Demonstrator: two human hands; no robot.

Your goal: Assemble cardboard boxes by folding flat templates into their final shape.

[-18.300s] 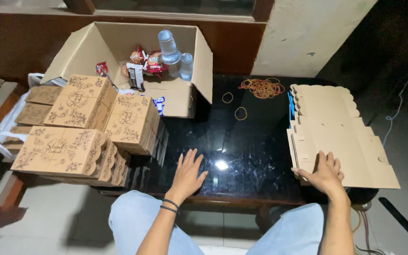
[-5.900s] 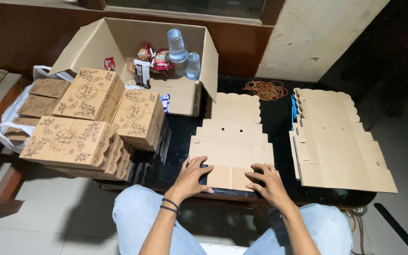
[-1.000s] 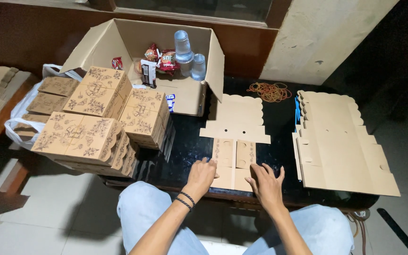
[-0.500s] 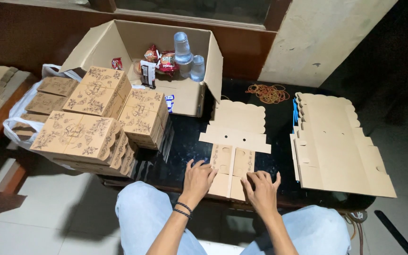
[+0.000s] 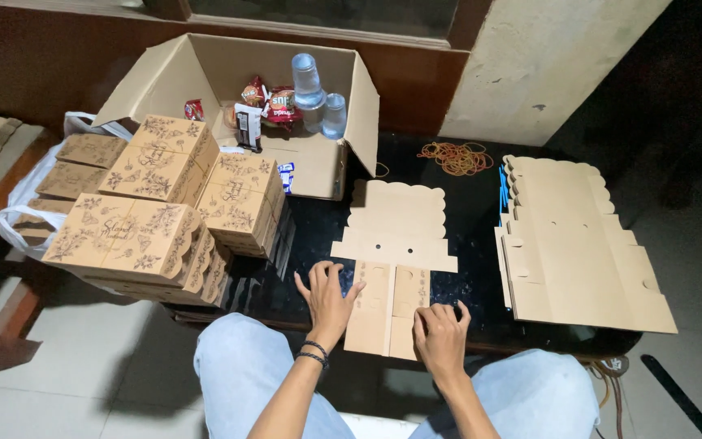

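A flat brown cardboard box blank (image 5: 396,244) lies on the black glossy table (image 5: 469,211) in front of me, its two side flaps folded inward over the near part. My left hand (image 5: 328,299) presses flat on the left folded flap with fingers spread. My right hand (image 5: 440,341) rests on the near right corner of the blank, fingers curled onto the right flap. Neither hand lifts anything.
A stack of unfolded blanks (image 5: 578,244) lies at the right. Assembled printed boxes (image 5: 164,203) are piled at the left. An open carton (image 5: 286,106) with snacks and plastic cups stands at the back. Rubber bands (image 5: 457,157) lie behind. A white bag (image 5: 26,195) hangs at far left.
Since six seconds ago the blank's side flaps have been folded inward. Over the last second both hands slid slightly toward me along the flaps.
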